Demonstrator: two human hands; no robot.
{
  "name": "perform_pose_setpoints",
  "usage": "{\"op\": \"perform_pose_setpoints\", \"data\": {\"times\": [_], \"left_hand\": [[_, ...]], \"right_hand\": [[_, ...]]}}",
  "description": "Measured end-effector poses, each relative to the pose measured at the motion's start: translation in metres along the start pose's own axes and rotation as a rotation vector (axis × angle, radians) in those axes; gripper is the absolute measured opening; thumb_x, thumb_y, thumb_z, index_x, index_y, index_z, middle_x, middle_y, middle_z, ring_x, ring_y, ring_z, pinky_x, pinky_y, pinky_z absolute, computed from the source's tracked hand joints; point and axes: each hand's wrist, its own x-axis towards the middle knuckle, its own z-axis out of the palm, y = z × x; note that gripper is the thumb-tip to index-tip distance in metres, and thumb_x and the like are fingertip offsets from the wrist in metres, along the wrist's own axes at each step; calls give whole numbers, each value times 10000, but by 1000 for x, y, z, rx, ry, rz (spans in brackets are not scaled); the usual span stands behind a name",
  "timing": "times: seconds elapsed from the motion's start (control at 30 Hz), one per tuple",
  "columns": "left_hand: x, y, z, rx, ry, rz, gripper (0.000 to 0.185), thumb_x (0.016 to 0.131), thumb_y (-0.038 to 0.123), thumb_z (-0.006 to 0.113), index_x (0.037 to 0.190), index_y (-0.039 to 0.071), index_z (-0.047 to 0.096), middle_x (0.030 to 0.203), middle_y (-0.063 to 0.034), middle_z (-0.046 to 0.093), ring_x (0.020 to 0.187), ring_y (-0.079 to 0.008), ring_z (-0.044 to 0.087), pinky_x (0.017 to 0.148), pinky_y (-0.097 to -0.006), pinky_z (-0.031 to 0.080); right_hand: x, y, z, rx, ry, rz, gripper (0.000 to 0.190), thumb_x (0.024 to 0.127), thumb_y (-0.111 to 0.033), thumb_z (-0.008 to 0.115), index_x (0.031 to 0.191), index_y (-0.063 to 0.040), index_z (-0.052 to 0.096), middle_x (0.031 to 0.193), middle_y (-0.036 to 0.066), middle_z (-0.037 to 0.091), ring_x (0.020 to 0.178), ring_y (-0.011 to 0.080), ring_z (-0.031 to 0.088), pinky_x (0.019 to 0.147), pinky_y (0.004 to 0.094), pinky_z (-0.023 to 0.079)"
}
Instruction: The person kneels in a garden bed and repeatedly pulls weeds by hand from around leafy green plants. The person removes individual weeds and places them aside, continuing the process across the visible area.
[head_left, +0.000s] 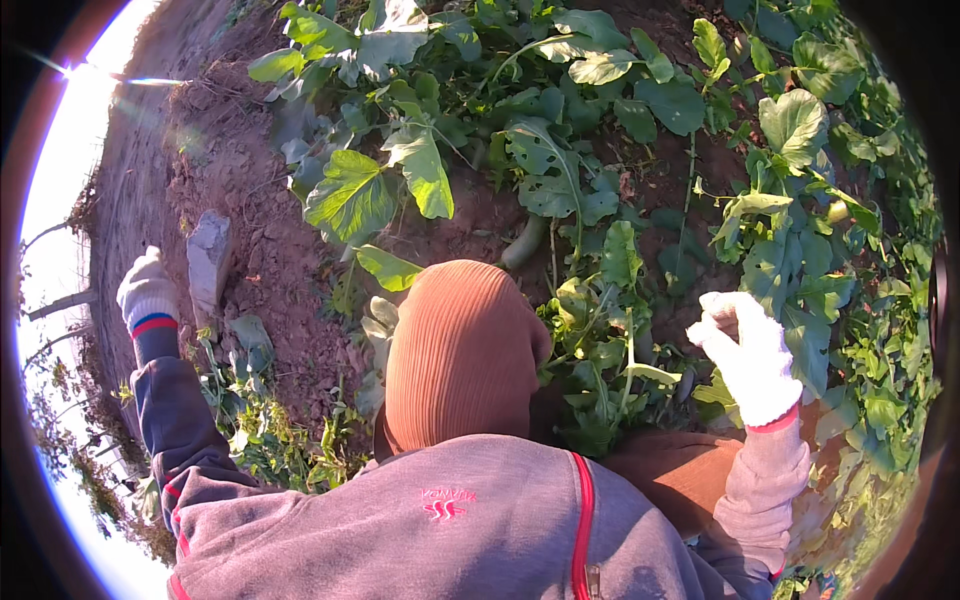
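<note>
My left hand (148, 289), in a white knit glove with a blue and red cuff, is raised at the far left beside a pale stone block (208, 259). Its fingers look curled together, with nothing visible in them. On the right, my right hand (746, 356), also in a white knit glove, hovers over leafy plants with its fingers bent and a gap by the thumb; nothing shows in it. Between the hands, a pale green elongated vegetable (525, 241) lies at the soil beyond my brown ribbed-trouser knee (457, 345). Leaves hide part of it.
Broad-leaved plants (420, 161) with some holed leaves spread across the top and right. Brown soil (300, 300) lies left of my knee, with low green plants (262, 442) nearer me. My grey jacket (390, 525) fills the bottom; bright sun glares at upper left.
</note>
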Motion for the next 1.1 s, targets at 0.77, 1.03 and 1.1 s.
{"op": "perform_pose_setpoints", "data": {"times": [0.77,1.03,1.1], "left_hand": [[-76,596,-162,-630,167,1019,733,901,73,639,1579,122,364,1601,-192,363,1404,-477,455,1040,-565,537],[-58,611,-185,-700,-11,1071,999,817,84,757,1658,232,240,1717,-121,204,1487,-460,388,1027,-627,522],[-53,613,-190,-719,-46,992,1084,786,118,806,1670,202,185,1708,-202,209,1490,-463,395,1090,-560,506]], "right_hand": [[-58,13,-16,189,76,546,358,843,-71,816,1176,-21,697,963,120,762,902,191,736,797,336,586],[-54,31,-10,94,58,538,385,830,-115,824,1186,-22,710,981,123,769,896,204,734,836,349,579],[-53,30,-10,111,50,572,392,827,-105,802,1195,-9,706,1002,114,758,919,196,720,855,344,572]]}}
